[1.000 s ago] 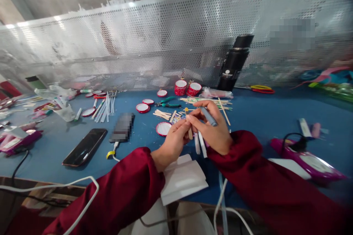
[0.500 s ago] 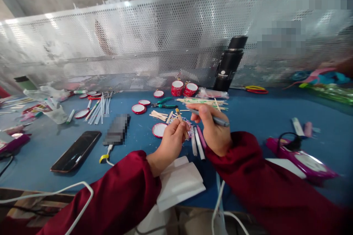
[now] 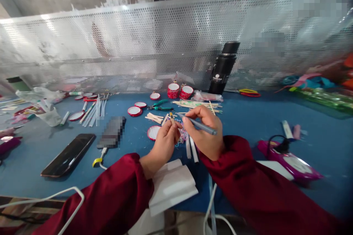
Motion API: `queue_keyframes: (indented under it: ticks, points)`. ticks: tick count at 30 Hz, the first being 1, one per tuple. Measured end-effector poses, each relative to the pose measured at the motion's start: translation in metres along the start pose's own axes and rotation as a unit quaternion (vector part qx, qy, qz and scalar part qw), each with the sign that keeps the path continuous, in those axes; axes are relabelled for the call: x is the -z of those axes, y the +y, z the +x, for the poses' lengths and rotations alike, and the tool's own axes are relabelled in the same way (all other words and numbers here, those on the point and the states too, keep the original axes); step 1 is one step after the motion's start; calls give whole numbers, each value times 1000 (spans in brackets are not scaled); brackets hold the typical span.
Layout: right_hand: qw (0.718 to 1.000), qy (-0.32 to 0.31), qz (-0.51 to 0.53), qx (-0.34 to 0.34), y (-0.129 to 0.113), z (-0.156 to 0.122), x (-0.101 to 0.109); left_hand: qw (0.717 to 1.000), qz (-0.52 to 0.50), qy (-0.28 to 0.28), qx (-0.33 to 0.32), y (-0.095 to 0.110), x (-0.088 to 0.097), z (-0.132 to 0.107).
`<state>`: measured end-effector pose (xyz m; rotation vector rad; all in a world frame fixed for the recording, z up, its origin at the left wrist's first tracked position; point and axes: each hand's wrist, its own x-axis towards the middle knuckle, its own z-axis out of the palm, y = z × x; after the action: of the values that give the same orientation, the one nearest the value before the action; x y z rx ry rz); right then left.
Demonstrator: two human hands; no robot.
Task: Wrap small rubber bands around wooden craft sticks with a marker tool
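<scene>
My left hand (image 3: 164, 140) pinches a small wooden stick (image 3: 172, 119) upright, its top end coloured yellow and dark. Between the fingers of my right hand (image 3: 206, 130) is a grey marker pen (image 3: 202, 126), its tip pointing left towards the stick, close to it. Behind and below the hands lie a heap of small pastel loops (image 3: 182, 136) and white marker pens (image 3: 194, 149). Left of my left hand a round red-rimmed white lid (image 3: 153, 132) rests on the table. More wooden sticks (image 3: 154, 118) lie just beyond it.
Green-handled pliers (image 3: 161, 107), red tins (image 3: 173, 90) and a black thermos (image 3: 224, 68) stand or lie towards the perforated metal screen (image 3: 124, 51). Two phones, one a black phone (image 3: 68, 155), lie left. A purple packet (image 3: 292, 161) is at right; folded white paper (image 3: 173, 187) lies in front.
The marker's tip has come nearer to the stick as my right hand moved left towards my left hand. The whole view has shifted slightly.
</scene>
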<state>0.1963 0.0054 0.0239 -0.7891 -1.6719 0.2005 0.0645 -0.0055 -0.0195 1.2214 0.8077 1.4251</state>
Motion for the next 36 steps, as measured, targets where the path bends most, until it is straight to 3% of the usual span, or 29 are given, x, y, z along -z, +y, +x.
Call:
queue_keyframes:
  ticks: [8,18,25,29,36]
  points:
    - [999,-33,-11,4,-3,4,2,1000,4,-2,5,5,-2,-2]
    - [999,11,9,-37,4,4,4,995,-6,-46,83,5,-8,-5]
    - [1000,12,-8,2,-2,6,9,994,-10,-48,93,4,-8,-4]
    - [999,32,12,-39,-2,8,7,992,-7,-60,108,7,-8,-5]
    - [999,-14,-7,-37,-1,6,4,992,-24,-68,106,10,-7,-6]
